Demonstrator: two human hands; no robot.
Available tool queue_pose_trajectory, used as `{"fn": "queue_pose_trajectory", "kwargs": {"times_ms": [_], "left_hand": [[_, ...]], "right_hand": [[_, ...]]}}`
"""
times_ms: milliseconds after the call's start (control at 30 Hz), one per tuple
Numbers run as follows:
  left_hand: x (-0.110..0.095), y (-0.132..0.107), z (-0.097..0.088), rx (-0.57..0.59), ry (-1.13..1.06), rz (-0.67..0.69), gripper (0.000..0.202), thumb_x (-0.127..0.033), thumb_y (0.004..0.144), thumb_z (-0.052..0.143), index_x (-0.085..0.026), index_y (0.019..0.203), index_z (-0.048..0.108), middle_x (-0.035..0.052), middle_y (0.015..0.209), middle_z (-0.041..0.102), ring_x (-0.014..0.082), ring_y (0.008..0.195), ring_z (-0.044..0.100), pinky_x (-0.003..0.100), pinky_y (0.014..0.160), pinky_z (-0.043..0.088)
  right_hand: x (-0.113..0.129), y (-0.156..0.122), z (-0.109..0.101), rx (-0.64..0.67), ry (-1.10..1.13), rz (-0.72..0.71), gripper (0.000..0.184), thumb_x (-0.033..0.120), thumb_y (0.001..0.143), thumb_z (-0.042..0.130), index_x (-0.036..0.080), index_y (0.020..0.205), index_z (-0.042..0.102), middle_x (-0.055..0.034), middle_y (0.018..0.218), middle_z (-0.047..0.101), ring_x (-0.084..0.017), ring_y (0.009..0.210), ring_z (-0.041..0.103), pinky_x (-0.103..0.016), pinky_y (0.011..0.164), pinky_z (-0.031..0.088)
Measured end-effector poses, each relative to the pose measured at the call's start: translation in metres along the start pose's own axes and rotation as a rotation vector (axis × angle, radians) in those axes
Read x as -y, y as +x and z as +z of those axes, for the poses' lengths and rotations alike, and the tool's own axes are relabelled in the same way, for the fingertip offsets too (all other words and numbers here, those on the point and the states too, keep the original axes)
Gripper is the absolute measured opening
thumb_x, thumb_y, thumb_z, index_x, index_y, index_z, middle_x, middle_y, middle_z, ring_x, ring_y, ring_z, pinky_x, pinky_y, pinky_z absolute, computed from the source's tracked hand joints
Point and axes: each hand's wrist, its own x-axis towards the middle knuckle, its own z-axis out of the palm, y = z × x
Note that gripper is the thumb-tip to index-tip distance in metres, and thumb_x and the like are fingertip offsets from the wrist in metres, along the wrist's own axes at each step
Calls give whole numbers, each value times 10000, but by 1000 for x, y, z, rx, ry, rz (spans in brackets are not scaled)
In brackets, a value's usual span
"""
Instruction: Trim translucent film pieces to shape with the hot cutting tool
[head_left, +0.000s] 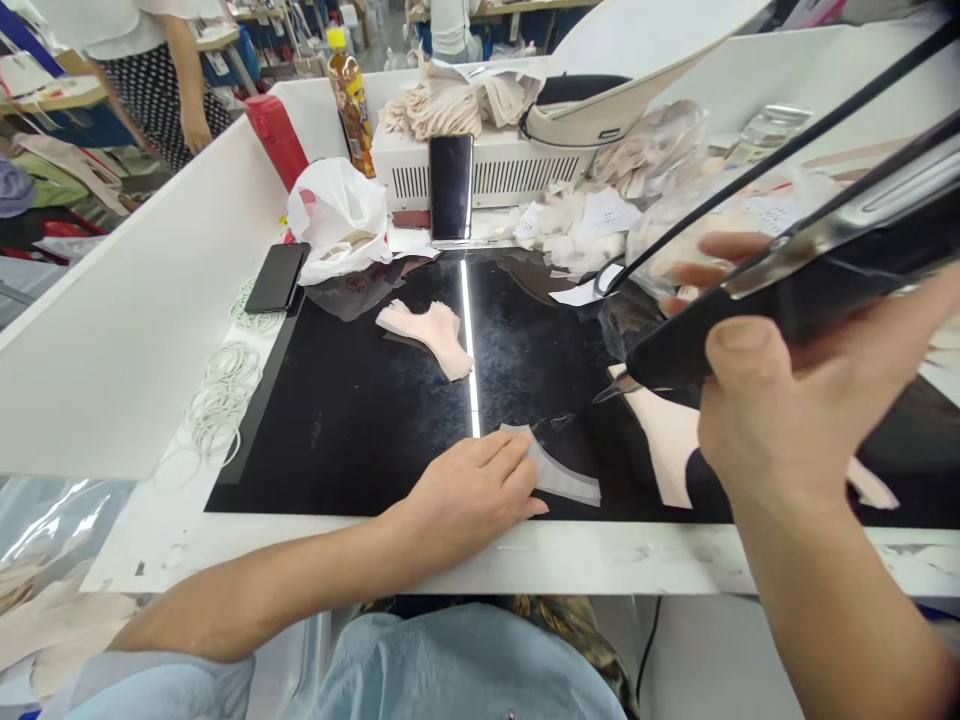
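While the left hand [476,490] rests palm down near the front edge of the bench [600,560], its fingers cover the left end of a thin grey piece [566,480] lying on the black mat [352,430]. That grip is low and nearly flat; I cannot tell whether the fingertips pinch the piece or only press on it. The uncovered part reaches out past the fingers, its long axis slanting from far left to near right, so the free end lies to the right of the left hand and close to the mat's front edge. Of the two hands the left is nearer, being on the piece itself.

Over on the other side, the right hand [780,410] has its grip closed round a black tool [690,335], thumb on the near side and fingers behind. A narrow metal tip [616,388] points left and down from it. The tip lies beyond the grey piece's free end and apart from it, so from this grip the piece lies leftward and nearer the body. A pale pink piece [667,440] begins right by the tip; whether the two touch is unclear. Beyond the left hand and slightly to its left lies a second pale piece [435,340], and farther back a dark phone [451,185] stands upright before a vented white box [510,172].
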Motion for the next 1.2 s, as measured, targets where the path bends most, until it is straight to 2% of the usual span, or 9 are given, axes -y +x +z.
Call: {"fn": "queue_pose_trajectory", "kwargs": {"times_ms": [33,100,167,300,400,700,833,1000,1200], "left_hand": [[0,0,0,-1,2,2,395,-446,1050,461,-91,1091,628,143,1312,660,256,1208,633,353,919,569],[-1,0,0,-9,8,5,391,-440,1046,477,-86,1110,629,138,1311,664,252,1208,635,350,935,563],[-1,0,-1,-10,14,7,379,-431,1044,486,-86,1101,632,137,1307,669,251,1212,635,347,953,557],[-1,1,-3,11,24,9,349,-411,1041,499,-91,1066,634,139,1298,680,255,1223,636,357,977,556],[0,1,-4,5,20,14,344,-400,1045,491,-88,1058,635,139,1283,690,257,1217,645,360,980,559],[1,0,-4,-2,22,25,351,-401,1044,494,-86,1068,648,140,1268,701,263,1207,656,358,966,570],[2,1,-4,6,14,19,349,-402,1039,506,-85,1076,647,137,1265,701,264,1202,656,359,945,582],[2,2,-5,17,3,18,361,-408,1049,479,-90,1069,648,133,1272,697,258,1208,651,360,943,585],[1,2,-5,10,5,10,342,-403,1039,506,-90,1046,645,130,1238,705,256,1198,650,368,925,589]], "right_hand": [[-4,4,7,-12,0,-100,576,412,706,871,394,1224,621,34,920,715,-163,733,675,-372,720,599],[-7,6,19,-55,7,-132,399,330,779,824,357,1139,653,51,799,652,-123,579,595,-314,558,566],[-5,0,31,-53,30,-103,374,312,773,829,330,1100,648,50,774,624,-127,551,576,-312,500,544],[8,-18,50,13,163,21,367,379,794,806,336,1088,592,55,725,600,-144,530,561,-324,477,528],[12,-27,59,14,258,45,351,378,791,808,324,1034,560,55,718,591,-139,517,550,-312,454,501],[1,-35,59,24,259,69,416,329,815,777,292,1160,547,40,735,600,-138,537,570,-319,490,535],[4,-36,60,22,267,83,426,350,795,796,290,1142,555,32,742,609,-144,543,577,-324,498,536],[3,-36,61,-47,208,137,409,407,789,799,311,1109,565,30,776,633,-153,579,604,-339,530,558],[3,-36,64,4,326,119,372,380,811,779,313,1098,552,49,718,603,-140,542,555,-302,453,505]]}}
